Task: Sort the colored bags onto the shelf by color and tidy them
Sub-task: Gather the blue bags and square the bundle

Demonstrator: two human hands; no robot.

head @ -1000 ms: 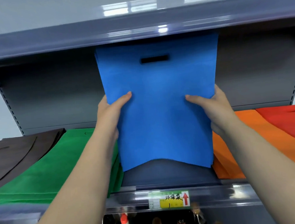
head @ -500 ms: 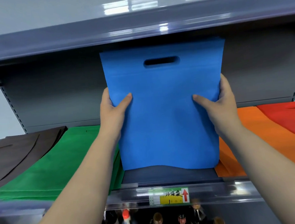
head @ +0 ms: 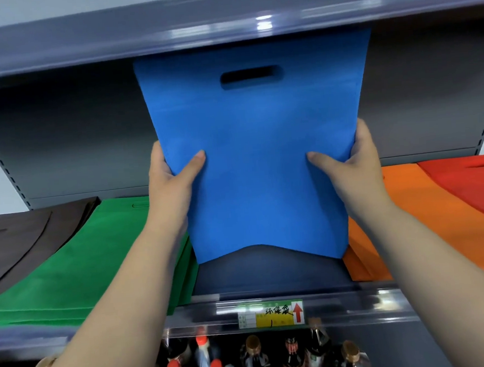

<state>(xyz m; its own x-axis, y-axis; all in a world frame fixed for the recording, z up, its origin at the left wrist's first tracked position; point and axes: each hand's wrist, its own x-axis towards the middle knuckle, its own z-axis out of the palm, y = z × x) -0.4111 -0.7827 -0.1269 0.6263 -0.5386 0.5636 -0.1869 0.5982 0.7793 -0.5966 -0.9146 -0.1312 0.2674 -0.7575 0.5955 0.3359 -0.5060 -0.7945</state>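
Observation:
A blue bag [head: 259, 158] with a cut-out handle slot stands upright in the middle of the grey shelf [head: 271, 276]. My left hand [head: 172, 174] grips its left edge, thumb across the front. On the opposite edge, my right hand [head: 349, 163] holds it the same way. The bag's bottom edge hangs just above a bare strip of shelf between the piles. Flat on the shelf lie a dark brown pile [head: 22, 244], a green pile [head: 96, 258], an orange pile [head: 423, 221] and a red pile [head: 472, 185].
The shelf above [head: 222, 22] overhangs the bag's top edge. A price label [head: 271, 314] with a red arrow sits on the shelf's front rail. Several bottles [head: 249, 359] stand on the level below.
Both hands have kept hold of the blue bag. Its bottom edge is arched up in the middle again, after hanging straight half a second ago.

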